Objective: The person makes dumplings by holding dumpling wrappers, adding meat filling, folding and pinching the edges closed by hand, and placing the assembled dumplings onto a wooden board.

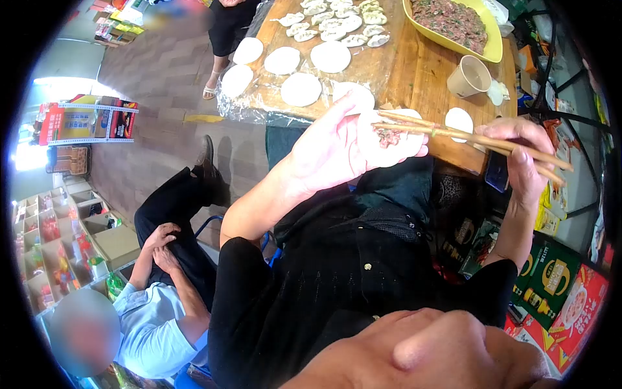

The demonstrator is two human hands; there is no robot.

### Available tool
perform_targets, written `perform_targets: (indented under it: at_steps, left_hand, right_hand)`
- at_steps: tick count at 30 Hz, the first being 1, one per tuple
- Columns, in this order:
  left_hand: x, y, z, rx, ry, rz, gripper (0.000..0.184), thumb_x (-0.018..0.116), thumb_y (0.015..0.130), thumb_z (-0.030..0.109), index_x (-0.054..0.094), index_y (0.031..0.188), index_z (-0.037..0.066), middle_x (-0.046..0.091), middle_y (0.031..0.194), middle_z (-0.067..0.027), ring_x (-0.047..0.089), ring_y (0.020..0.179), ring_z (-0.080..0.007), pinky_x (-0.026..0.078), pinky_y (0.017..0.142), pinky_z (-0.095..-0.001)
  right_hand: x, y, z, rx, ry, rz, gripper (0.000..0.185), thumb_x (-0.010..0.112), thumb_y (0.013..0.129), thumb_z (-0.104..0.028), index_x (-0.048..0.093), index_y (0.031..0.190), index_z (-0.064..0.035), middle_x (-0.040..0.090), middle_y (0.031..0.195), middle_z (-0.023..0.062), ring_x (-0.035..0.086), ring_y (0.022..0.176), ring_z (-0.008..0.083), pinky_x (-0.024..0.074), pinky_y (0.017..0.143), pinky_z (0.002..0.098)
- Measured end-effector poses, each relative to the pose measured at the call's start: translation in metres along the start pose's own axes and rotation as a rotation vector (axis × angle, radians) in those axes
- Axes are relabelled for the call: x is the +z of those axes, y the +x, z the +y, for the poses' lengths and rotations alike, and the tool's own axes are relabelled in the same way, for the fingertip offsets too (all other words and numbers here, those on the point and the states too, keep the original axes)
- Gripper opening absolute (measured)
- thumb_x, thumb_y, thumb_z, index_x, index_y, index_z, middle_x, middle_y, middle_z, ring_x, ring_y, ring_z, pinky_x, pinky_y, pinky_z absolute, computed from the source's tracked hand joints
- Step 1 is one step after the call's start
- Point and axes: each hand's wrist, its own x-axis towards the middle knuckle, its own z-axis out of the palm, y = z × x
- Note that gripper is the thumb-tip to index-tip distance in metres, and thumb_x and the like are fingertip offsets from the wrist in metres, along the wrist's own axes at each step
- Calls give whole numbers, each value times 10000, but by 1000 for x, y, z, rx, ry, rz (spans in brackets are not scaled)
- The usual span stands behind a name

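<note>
On the palm of my left hand [327,142] lies a round white dumpling wrapper [409,146], with a small lump of meat filling [389,138] on it. My right hand [526,146] grips a pair of wooden chopsticks [442,131], their tips over the filling and wrapper. Several flat wrappers [330,57] are spread on the plastic-covered part of the wooden table [418,65], and one lone wrapper [459,123] lies near the chopsticks. Folded dumplings [332,29] sit in rows farther back. A yellow bowl [495,47] holds minced meat filling [447,23].
A paper cup [468,76] stands below the bowl. To the left sits another person [159,324] with hands resting on a knee; someone else [232,29] stands beyond the table. Shelves of goods [58,249] line the left, and packaged boxes [549,279] the right.
</note>
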Motion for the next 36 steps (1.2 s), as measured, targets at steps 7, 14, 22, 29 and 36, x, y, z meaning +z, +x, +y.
perform_targets:
  at_steps: [7, 14, 22, 29, 36]
  left_hand:
    - [0, -6, 3, 23, -44, 2, 728, 245, 1019, 476, 216, 1438, -118, 323, 1439, -352, 381, 1285, -544, 451, 1031, -480]
    - [4, -7, 2, 68, 74, 117, 708, 234, 1020, 473, 228, 1446, -93, 323, 1451, -331, 378, 1281, -553, 447, 1031, -501]
    - [-9, -6, 2, 36, 3, -5, 684, 238, 1027, 455, 202, 1460, -73, 340, 1445, -324, 388, 1278, -543, 452, 1029, -504]
    - [-3, -6, 2, 5, -26, 55, 669, 246, 1028, 456, 213, 1470, -45, 345, 1448, -314, 396, 1276, -536, 463, 1018, -498]
    - [-3, -7, 1, 28, 44, 2, 672, 236, 1023, 459, 225, 1466, -46, 341, 1438, -338, 395, 1279, -537, 463, 1016, -491]
  right_hand:
    - [11, -4, -11, -194, -72, 11, 532, 589, 922, -184, 376, 1365, 20, 689, 945, 250, 665, 934, 393, 516, 857, 510]
    - [-3, 1, -13, -263, 21, 82, 569, 604, 908, -225, 377, 1373, 11, 685, 901, 252, 664, 864, 422, 523, 825, 513]
    - [13, 12, -17, -220, -46, -19, 488, 601, 899, -195, 436, 1319, -7, 687, 891, 257, 669, 864, 411, 525, 806, 505]
    - [5, 12, -15, -255, -10, 28, 485, 606, 893, -204, 451, 1311, -12, 684, 869, 245, 668, 869, 402, 530, 803, 501]
    - [8, 16, -18, -184, -72, -57, 437, 608, 897, -239, 507, 1237, 16, 685, 889, 252, 664, 878, 401, 529, 801, 523]
